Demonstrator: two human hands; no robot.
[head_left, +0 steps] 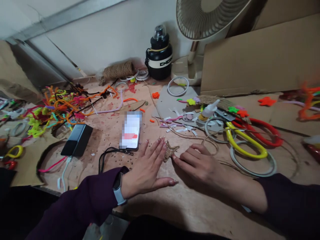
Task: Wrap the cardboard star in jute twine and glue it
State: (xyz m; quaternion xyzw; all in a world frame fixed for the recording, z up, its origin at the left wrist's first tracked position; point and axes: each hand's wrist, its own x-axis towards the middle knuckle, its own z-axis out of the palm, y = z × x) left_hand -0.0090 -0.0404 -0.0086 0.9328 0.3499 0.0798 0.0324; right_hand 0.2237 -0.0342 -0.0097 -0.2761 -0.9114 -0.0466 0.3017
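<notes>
A glittery gold-brown star (170,152) lies on the counter (197,210), towards the middle of its near edge, between the two hands; the left hand (149,164), with a watch (118,188) at its wrist, is spread flat, thumb well apart from the fingers, its fingertips against the star's left side; the right hand (200,162) has its fingers curled except the index, whose tip touches the star's lower right; whether its thumb grips anything I cannot tell, as it is hidden.

Beyond the left hand lies a lit phone (133,131), partly blurred; towards the counter's left end are a black box-shaped device (78,140) and a tangle of coloured fuzzy stems (57,110); right of the phone stands a glue bottle (207,112), with a yellow ring (262,152) and a red ring (277,138) farther right; a twine spool (119,70) and a dark bottle (160,70) sit along the back edge.
</notes>
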